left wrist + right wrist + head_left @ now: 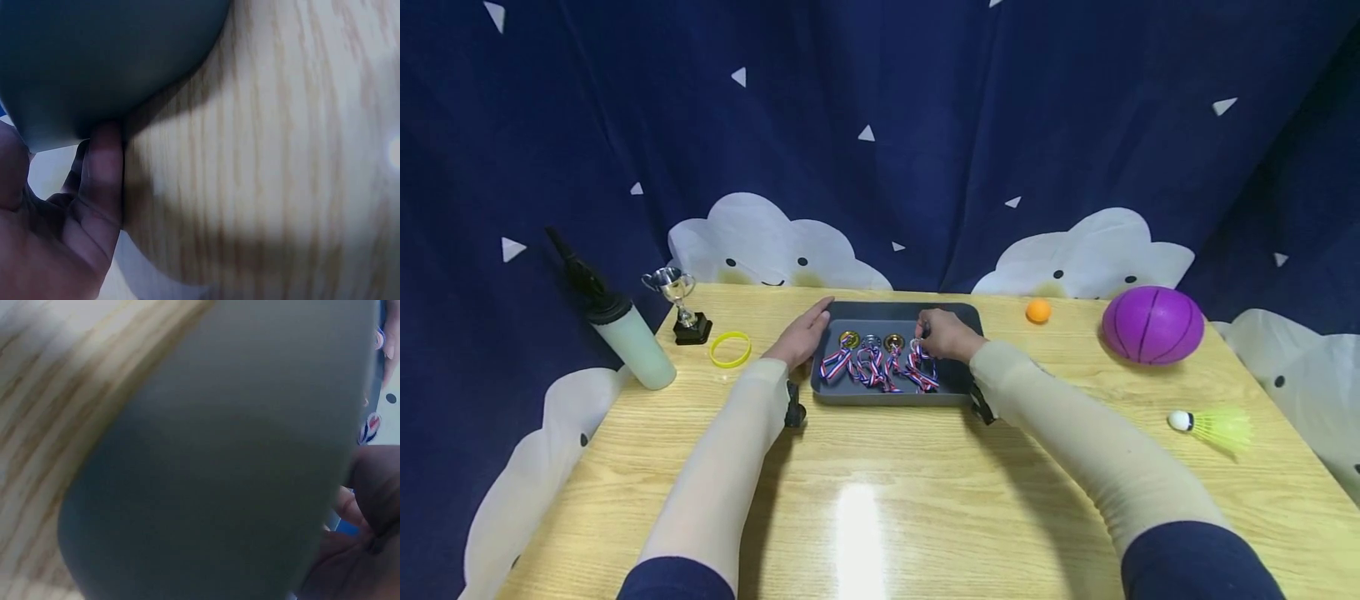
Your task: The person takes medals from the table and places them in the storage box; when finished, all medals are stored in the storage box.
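A dark grey tray (pixel 891 400) lies on the table with a row of medals on striped red, white and blue ribbons. From the left come a gold medal (pixel 849 339), a silver medal (pixel 871 342) and a bronze medal (pixel 894 342). My right hand (pixel 951 335) reaches over the tray's right half and pinches the rightmost medal (pixel 915 343), which its fingers partly cover. Along the left wall of the tray rests my left hand (pixel 802 337), fingers extended. In the left wrist view its fingers (pixel 103 165) touch the tray's lower side.
Left on the table are a silver trophy cup (pixel 677 292), a yellow wristband (pixel 730 350) and a bottle (pixel 636 350) with a black top. On the right are an orange ball (pixel 1038 311), a purple ball (pixel 1153 326) and a yellow shuttlecock (pixel 1213 425). A blue curtain (pixel 925 167) hangs behind.
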The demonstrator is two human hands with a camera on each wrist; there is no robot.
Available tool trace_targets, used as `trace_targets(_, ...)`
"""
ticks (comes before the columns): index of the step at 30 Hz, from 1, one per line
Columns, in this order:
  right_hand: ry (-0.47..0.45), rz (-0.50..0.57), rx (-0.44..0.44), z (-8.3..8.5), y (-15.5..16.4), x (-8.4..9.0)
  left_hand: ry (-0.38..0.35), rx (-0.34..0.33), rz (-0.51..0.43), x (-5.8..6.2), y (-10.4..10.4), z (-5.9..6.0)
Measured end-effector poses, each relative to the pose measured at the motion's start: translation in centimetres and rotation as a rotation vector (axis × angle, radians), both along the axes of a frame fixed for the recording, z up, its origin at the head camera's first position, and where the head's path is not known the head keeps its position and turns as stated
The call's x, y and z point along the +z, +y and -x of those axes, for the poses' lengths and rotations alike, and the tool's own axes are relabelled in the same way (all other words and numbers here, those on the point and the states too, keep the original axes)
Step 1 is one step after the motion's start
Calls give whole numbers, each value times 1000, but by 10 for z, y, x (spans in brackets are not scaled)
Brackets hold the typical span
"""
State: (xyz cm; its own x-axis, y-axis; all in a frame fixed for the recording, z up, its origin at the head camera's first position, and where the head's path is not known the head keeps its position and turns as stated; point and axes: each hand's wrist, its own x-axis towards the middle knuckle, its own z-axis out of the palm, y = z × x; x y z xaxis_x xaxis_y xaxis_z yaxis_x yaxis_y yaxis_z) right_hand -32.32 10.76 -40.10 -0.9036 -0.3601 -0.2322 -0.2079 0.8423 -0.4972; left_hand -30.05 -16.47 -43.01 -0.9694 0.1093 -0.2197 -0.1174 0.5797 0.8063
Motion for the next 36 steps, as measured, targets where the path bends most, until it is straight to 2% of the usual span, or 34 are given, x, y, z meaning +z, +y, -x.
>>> trace_targets(5, 33, 14, 11, -2, 11, 9, -4, -9, 7, 3, 4, 0)
trace_targets(9, 86, 82, 50, -4, 28, 32, -7, -7, 9, 2, 3, 1)
trace_targets(13, 131, 116, 100, -10, 55, 56, 2, 7, 13, 1, -1, 3)
trace_targets(16, 146, 153, 131, -18, 86, 63, 6, 2, 11, 1, -3, 5)
trace_targets(20, 135, 199, 138, -36, 129, 54, -9, -3, 4, 1, -6, 5)
trace_targets(27, -65, 194, 40, -84, 182, 23, -28, -9, -1, 2, -6, 1)
trace_targets(29, -95, 201, 17, -97, 194, 13, -31, -9, -5, 2, -5, 1)
trace_targets(33, -120, 197, -33, -112, 208, -3, -41, 0, -21, 2, -3, 1)
trace_targets(36, -94, 206, -45, -119, 210, -10, -46, 0, -29, 0, -1, 1)
